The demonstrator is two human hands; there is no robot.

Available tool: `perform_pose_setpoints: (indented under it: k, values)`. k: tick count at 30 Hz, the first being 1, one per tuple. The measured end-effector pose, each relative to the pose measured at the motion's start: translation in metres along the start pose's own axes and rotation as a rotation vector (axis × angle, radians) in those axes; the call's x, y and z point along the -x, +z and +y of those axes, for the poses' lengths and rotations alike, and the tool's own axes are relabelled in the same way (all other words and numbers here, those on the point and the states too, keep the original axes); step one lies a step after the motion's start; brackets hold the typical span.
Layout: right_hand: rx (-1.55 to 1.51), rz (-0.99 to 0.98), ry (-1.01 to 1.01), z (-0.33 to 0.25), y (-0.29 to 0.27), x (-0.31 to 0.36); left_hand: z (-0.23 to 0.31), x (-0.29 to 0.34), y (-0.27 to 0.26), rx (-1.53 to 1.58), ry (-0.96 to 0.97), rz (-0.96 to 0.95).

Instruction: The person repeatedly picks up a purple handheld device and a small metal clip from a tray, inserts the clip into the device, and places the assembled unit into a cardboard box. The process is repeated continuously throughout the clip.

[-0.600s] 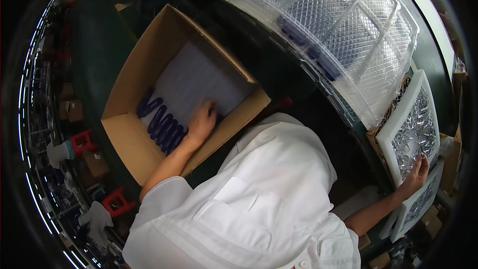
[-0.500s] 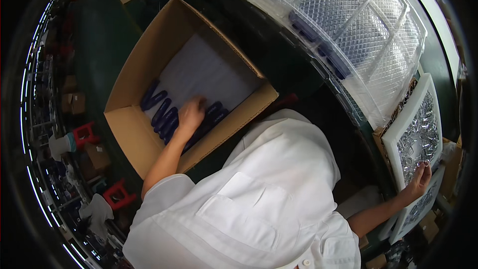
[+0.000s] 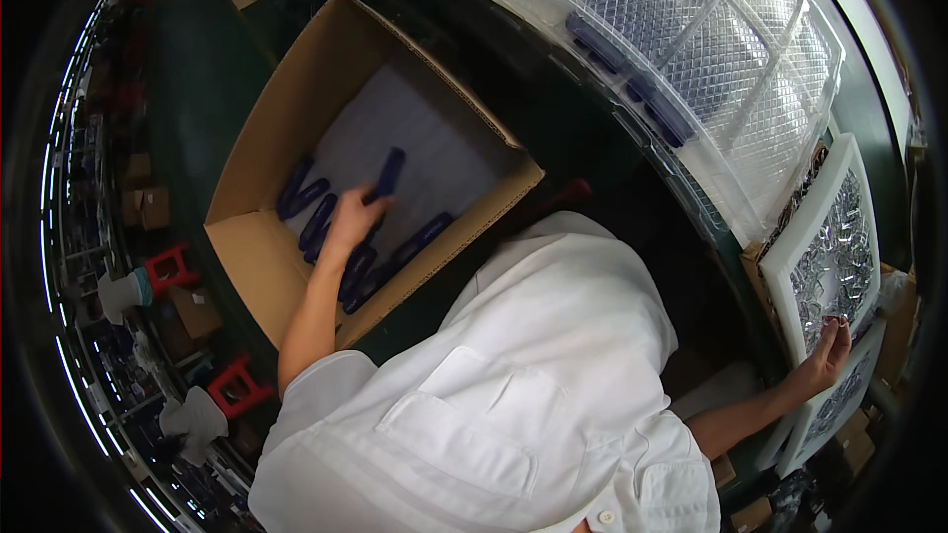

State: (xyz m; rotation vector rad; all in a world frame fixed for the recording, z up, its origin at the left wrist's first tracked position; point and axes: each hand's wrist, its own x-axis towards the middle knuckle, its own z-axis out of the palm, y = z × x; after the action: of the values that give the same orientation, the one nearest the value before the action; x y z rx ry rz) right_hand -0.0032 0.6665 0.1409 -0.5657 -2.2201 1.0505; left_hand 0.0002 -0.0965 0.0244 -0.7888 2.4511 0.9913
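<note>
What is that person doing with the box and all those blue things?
A person in a white coat leans over a cardboard box. Their left hand is inside it, on dark blue pieces lying on a white sheet. Their right hand reaches out to a white tray of shiny metal parts. Large clear plastic trays sit beyond.

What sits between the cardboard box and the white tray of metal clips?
Head view: a clear quilted plastic tray holding dark blue pieces lies between the cardboard box and the white tray of metal clips.
</note>
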Motion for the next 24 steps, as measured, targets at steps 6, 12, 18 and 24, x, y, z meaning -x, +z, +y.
perform_pose_setpoints:
  k: [6,12,18,24]
  values:
    - [-0.025,-0.053,0.03,-0.008,0.008,0.015,-0.031,-0.068,0.003,0.557,-0.259,0.091]
    - [-0.202,-0.113,0.305,0.012,-0.026,0.038,0.01,-0.069,-0.018,-0.91,0.831,0.247]
    - [-0.369,-0.079,0.299,-0.046,0.011,0.035,-0.018,-0.111,-0.002,-0.957,1.111,0.13]
    - [-0.333,-0.12,0.261,-0.06,0.001,0.036,-0.005,-0.084,-0.068,-0.463,0.677,0.419]
